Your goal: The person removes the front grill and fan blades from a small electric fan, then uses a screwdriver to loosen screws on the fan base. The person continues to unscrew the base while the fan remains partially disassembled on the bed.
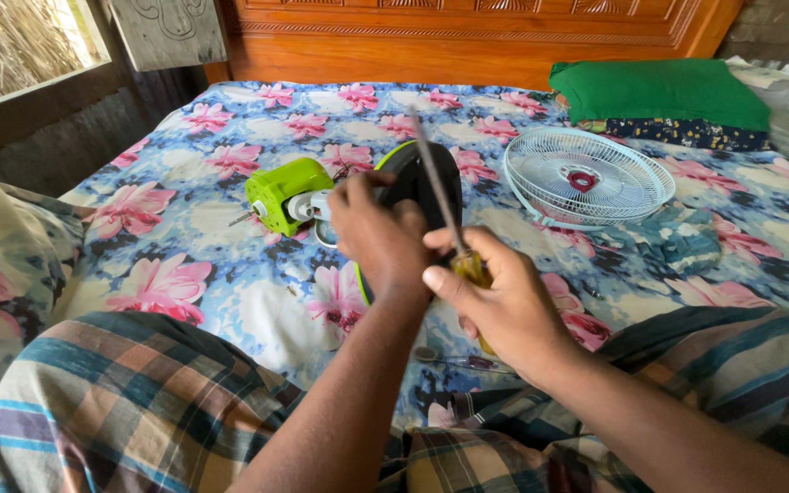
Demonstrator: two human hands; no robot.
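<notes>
My left hand (378, 233) grips the black round base (417, 178) of a small lime-green fan, holding it up on edge over the bed. The fan's green motor housing (278, 192) lies to the left on the sheet, joined to the base by a grey neck. My right hand (504, 306) is shut on a screwdriver (454, 233) with a yellow handle; its metal shaft points up and away, crossing in front of the black base.
A white fan grille (586, 178) lies on the flowered bedsheet (184, 265) to the right. A green pillow (659, 89) rests by the wooden headboard (468, 36). My knees in checked cloth (130, 402) frame the near edge. A small dark tool (468, 361) lies below my right hand.
</notes>
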